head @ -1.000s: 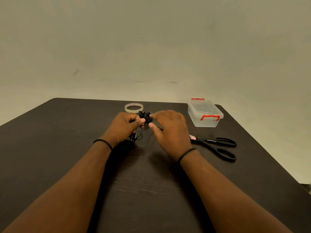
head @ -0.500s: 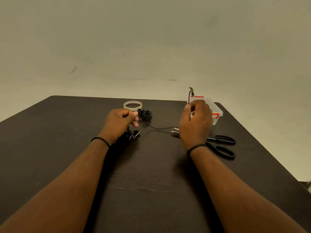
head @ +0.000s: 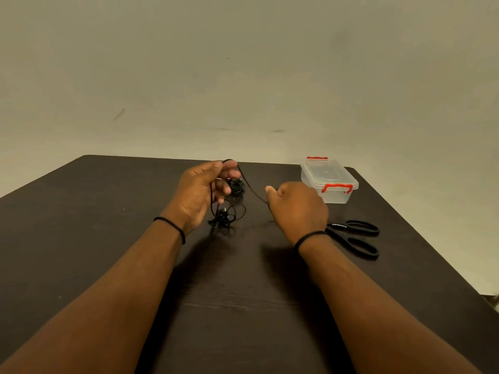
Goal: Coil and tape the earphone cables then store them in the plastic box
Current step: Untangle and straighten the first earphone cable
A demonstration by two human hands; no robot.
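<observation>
A dark brown table (head: 108, 238) fills the lower half of the frame, with a plain pale wall (head: 243, 63) above it. Just left of centre, the left hand (head: 201, 194) is raised off the table with its palm turned to the right; a thin black earphone cable (head: 252, 188) is pinched between its thumb and forefinger and looped over the top of the fingers. From there one strand is carried down and to the right into the right hand (head: 295, 207), which is seen from the back with its fingers curled around the cable and its thumb pointing up-left. Another strand hangs down from the left hand to a loose tangle of cable and earbuds (head: 222, 217) lying on the table below the palm. A second, already bundled black coil (head: 237, 187) is seen on the table just behind the left fingers. The clear plastic box (head: 328, 179), lid on and red latches at both ends, is placed at the upper right of the table, apart from both hands. Black-handled scissors (head: 356, 238) lie right of the right wrist, their blades hidden behind it. A dark band is worn on each wrist.
</observation>
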